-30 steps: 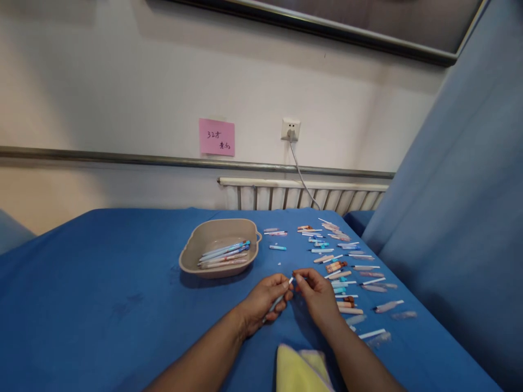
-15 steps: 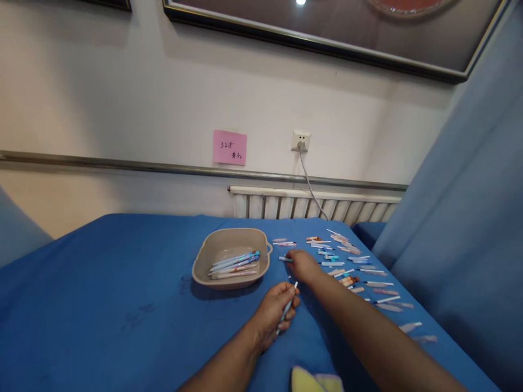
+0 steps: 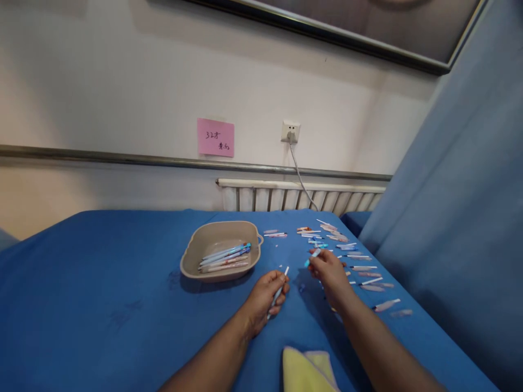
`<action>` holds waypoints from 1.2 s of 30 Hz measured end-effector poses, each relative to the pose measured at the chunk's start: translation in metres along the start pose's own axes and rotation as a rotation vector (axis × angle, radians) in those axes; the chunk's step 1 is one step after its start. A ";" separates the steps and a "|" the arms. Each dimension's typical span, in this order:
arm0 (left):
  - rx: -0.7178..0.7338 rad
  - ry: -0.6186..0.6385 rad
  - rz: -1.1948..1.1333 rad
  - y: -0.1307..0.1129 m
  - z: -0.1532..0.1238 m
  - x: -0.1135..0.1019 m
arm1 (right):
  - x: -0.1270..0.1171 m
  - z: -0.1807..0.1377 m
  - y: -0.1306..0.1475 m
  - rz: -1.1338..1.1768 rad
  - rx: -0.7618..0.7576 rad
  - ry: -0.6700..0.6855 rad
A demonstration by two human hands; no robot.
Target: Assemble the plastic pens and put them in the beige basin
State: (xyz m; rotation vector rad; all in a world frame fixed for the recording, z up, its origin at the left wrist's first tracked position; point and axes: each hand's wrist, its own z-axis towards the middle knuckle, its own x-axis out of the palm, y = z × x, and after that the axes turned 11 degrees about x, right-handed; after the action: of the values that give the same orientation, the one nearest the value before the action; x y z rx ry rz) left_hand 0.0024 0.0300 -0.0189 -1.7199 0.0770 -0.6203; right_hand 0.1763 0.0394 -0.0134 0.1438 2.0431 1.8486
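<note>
My left hand (image 3: pixel 261 298) is closed around a light blue pen barrel (image 3: pixel 277 295), with a white tip sticking out above the fingers. My right hand (image 3: pixel 332 272) pinches a short light blue and white pen part (image 3: pixel 312 258) in the air over the cloth. To the left of both hands stands a beige plastic basin (image 3: pixel 188 262), with several assembled-looking pens (image 3: pixel 224 258) lying together in it. Rows of loose pen parts (image 3: pixel 371 274), pale pink, blue and white, lie beyond and to the right of my right hand, which hides some of them.
A blue cloth (image 3: pixel 102 283) covers the table. Near the front edge lies a folded yellow cloth (image 3: pixel 306 370). Behind the table are a radiator (image 3: pixel 273 198), a rail, a plugged-in cord (image 3: pixel 300 177) and a pink note (image 3: pixel 216 138). A blue curtain (image 3: pixel 441 190) hangs at the right.
My right hand has lifted the light blue pen part off the cloth and drawn it back toward me and to the right. My left hand keeps its grip. The view has shifted slightly.
</note>
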 end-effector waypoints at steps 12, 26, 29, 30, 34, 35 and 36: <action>-0.046 0.133 0.175 0.000 -0.005 0.008 | 0.003 -0.032 -0.014 0.694 0.337 0.146; -0.030 0.151 0.198 0.001 -0.004 0.011 | 0.009 -0.034 -0.021 0.657 0.312 0.147; -0.032 0.153 0.219 0.001 -0.004 0.012 | 0.010 -0.033 -0.023 0.664 0.305 0.153; -0.028 0.155 0.221 0.001 -0.004 0.012 | 0.009 -0.033 -0.023 0.667 0.304 0.155; -0.008 0.158 0.211 0.001 -0.004 0.011 | 0.008 -0.033 -0.020 0.673 0.307 0.155; -0.009 0.152 0.212 0.001 -0.004 0.011 | 0.008 -0.034 -0.020 0.674 0.308 0.154; -0.015 0.146 0.214 0.001 -0.004 0.011 | 0.007 -0.034 -0.019 0.677 0.308 0.153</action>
State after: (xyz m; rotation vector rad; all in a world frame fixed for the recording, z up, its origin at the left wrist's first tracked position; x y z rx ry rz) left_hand 0.0099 0.0225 -0.0152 -1.6519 0.3642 -0.5854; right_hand 0.1615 0.0078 -0.0316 0.8998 2.5961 1.9116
